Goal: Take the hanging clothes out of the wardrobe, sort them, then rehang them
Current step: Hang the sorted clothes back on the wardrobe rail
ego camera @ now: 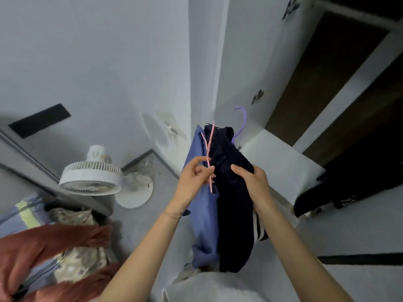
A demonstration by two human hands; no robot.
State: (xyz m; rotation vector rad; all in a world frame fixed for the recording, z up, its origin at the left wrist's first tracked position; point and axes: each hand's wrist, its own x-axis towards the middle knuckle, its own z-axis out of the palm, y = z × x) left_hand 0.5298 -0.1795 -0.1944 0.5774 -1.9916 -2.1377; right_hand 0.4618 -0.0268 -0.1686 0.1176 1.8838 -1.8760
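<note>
Left hand pinched on a pink hanger, right hand clamped on dark navy clothing — blue garment hanging beside it, white fan on the floor.

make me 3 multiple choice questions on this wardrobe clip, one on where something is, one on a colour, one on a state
1. Where is the white fan relative to the held clothes?
A. to their left, on the floor
B. to their right, inside the wardrobe
C. directly above them

2. What colour is the hanger pinched by the left hand?
A. green
B. pink
C. black

3. What is the right hand doing?
A. hanging open and empty
B. gripping the dark navy garment
C. resting on the fan

Answers:
1. A, the fan stands on the grey floor left of the blue garment.
2. B, the thin rod between the left fingers is pink; a separate purple hanger sticks up behind.
3. B, its fingers are closed around the dark fabric.
</note>
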